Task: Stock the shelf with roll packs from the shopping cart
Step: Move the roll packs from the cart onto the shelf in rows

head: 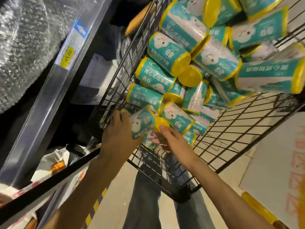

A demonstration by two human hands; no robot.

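Head view: pickup step, I'd say — both hands are down in the near corner of the shopping cart (165,156) gathering roll packs, none on the shelf yet from what shows. Left hand (118,134) has its fingers curled round a teal roll pack (140,124) w/ a yellow end cap, lying tilted at the cart's near wall. Right hand (171,138) cups a second roll pack (149,141) just below the first, fingers bent under it; the two packs touch. Next move prob calls for lifting both clear of the wire wall w/o snagging, then swinging left to the shelf (49,90), whose edge carries a yellow price tag (67,55).

Packs look like short cylinders, teal printed wrap w/ a cartoon cloud face and "80", glossy film, yellow ends. Film prob slippery, so a firm wrap grip seems wise. Pile of roll packs (206,55) fills the far part of the cart, heaped loose at all angles, some on end. Person's legs in jeans (145,204) show through the cart base; white carton (277,171) w/ faint red print at right
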